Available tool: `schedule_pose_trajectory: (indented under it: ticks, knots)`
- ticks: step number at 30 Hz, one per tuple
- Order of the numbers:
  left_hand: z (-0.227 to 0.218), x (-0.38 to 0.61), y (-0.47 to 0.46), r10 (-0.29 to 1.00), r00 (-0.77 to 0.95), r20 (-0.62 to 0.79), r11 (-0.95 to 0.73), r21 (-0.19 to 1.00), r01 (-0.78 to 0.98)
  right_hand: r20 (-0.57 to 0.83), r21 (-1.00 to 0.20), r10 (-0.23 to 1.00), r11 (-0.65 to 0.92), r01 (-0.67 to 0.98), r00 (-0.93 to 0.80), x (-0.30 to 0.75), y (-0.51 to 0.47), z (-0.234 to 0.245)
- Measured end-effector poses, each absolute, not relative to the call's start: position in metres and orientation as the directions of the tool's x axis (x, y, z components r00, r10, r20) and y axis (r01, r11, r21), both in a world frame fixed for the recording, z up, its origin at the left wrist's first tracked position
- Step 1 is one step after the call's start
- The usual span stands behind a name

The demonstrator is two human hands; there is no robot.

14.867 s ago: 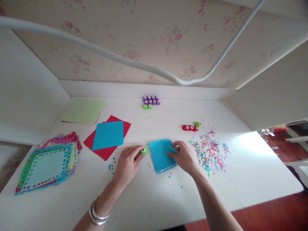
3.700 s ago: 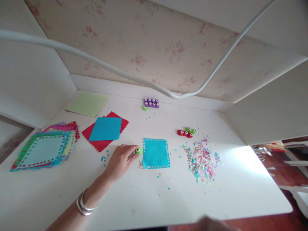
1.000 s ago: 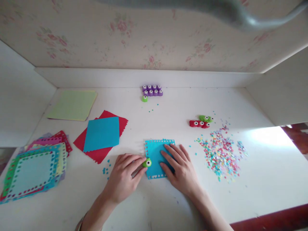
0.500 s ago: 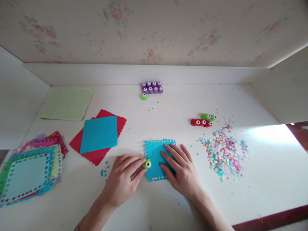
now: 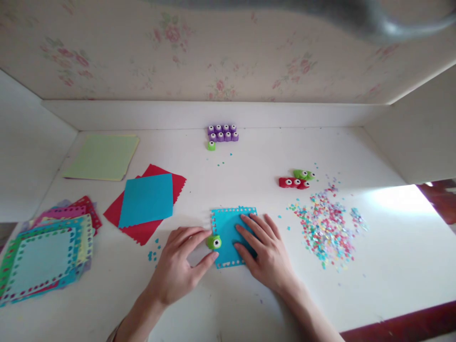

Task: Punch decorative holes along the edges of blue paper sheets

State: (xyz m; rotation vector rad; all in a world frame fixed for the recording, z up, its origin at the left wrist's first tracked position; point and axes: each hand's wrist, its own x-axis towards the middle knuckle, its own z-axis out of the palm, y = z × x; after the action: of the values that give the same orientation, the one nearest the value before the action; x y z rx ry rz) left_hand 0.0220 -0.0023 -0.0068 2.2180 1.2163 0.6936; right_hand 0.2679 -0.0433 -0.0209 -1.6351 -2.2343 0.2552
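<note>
A blue square of paper [image 5: 228, 232] lies on the white table, with small holes punched along its top, left and bottom edges. At its left edge sits a green craft punch [image 5: 214, 242] with a white top and a dark star-like mark. My left hand [image 5: 181, 261] is around the punch, thumb and forefinger apart; the thumb is off it, and whether the forefinger touches it I cannot tell. Flat on the right part of the paper rests my right hand [image 5: 265, 249], fingers stretched out, hiding most of the right edge.
Purple punches [image 5: 223, 134] and one green punch [image 5: 211, 146] stand at the back. Red punches [image 5: 294, 183] and green punches [image 5: 303, 174] lie near scattered confetti [image 5: 329, 228]. Leftward are blue paper [image 5: 147, 199] over red paper [image 5: 142, 235], pale green sheets [image 5: 101, 156] and punched sheets [image 5: 44, 256].
My left thumb and forefinger have spread apart, loosening from the green punch. My right hand stays on the paper. The whole view has shifted slightly, and a blurred grey shape appears at the top.
</note>
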Motion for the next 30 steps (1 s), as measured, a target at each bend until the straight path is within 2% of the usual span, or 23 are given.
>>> schedule_pose_trajectory:
  ticks: [4,13,19,22,26,30]
  knots:
    - [0.0,0.034,0.002,0.888,0.425,0.176,-0.43,0.647,0.63,0.197,-0.357,0.945,0.318,0.878,-0.262,0.268,-0.044,-0.022]
    - [0.006,0.054,0.008,0.907,0.419,-0.04,-0.313,0.602,0.734,0.234,-0.334,0.934,0.339,0.879,-0.271,0.268,-0.046,-0.023]
    - [0.013,0.065,0.007,0.906,0.36,-0.222,-0.237,0.439,0.867,0.219,-0.332,0.937,0.334,0.882,-0.273,0.268,-0.047,-0.023]
    - [0.016,0.069,0.008,0.901,0.357,-0.247,-0.243,0.394,0.886,0.21,-0.333,0.94,0.326,0.885,-0.267,0.268,-0.048,-0.022]
    - [0.019,0.069,0.011,0.892,0.357,-0.276,-0.226,0.41,0.884,0.211,-0.341,0.942,0.322,0.883,-0.262,0.267,-0.049,-0.021]
    - [0.023,0.064,0.01,0.894,0.392,-0.217,-0.281,0.41,0.868,0.237,-0.349,0.938,0.326,0.878,-0.254,0.267,-0.049,-0.022]
